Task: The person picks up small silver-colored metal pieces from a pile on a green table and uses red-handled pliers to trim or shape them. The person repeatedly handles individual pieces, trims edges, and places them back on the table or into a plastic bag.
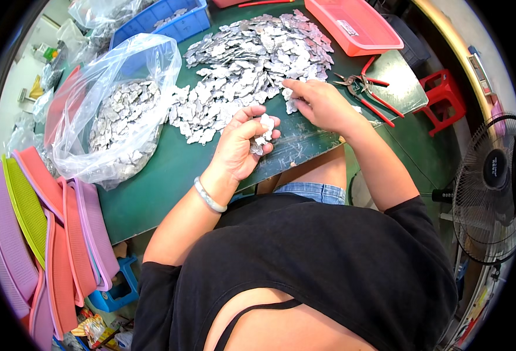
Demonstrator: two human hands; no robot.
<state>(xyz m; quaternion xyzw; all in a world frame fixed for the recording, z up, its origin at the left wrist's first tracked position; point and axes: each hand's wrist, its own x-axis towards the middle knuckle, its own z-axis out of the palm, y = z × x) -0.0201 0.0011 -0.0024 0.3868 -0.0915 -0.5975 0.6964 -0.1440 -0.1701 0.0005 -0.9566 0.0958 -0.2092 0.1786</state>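
A: Head view. Which step is in hand?
B: Looks like picking flat silver metal pieces off the heap (258, 58) a few at a time, perhaps sorting or counting. The left hand (237, 140) seems to collect, the right hand (322, 105) to choose.
A: Fingers?
B: Left: palm up, fingers curled, thumb pressing a small batch of pieces (265, 131), clear of the table. Right: index finger extended to the near right edge of the heap, thumb below it; whether it pinches a piece or only touches, cannot tell.
A: Where's the rest of the metal?
B: Heap spread over the green table (138, 207); more inside the clear plastic bag (79, 158), left of it. Red-handled pliers (358, 86) lie just right of the right hand, untouched.
A: Next move?
B: Judgement only: separate one piece from its overlapping neighbours and bring it across, left grip kept firm so none slips.
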